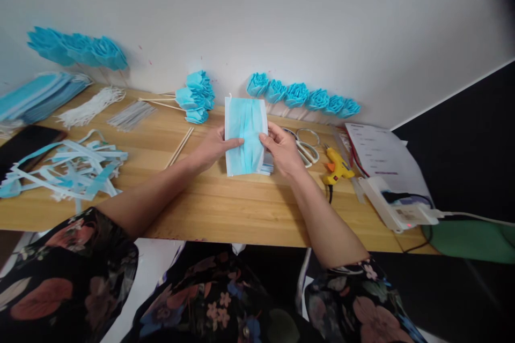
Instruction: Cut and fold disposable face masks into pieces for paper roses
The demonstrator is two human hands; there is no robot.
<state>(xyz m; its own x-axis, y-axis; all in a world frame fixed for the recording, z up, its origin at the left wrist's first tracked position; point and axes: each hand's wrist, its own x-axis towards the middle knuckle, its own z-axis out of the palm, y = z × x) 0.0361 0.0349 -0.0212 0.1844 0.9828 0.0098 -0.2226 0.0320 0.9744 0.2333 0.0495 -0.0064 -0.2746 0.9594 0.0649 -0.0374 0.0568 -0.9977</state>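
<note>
Face mask point(246, 136) upright between left fingers point(234, 143) and right fingers point(266, 140), seemingly pinched.

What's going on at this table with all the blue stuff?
A person at a wooden table holds a blue face mask up between both hands: the left hand grips its left edge, the right hand its right edge. A pair of scissors and a yellow glue gun lie just to the right. A row of blue flowers lines the wall behind, and a heap of cut blue-and-white strips lies at the left.
</note>
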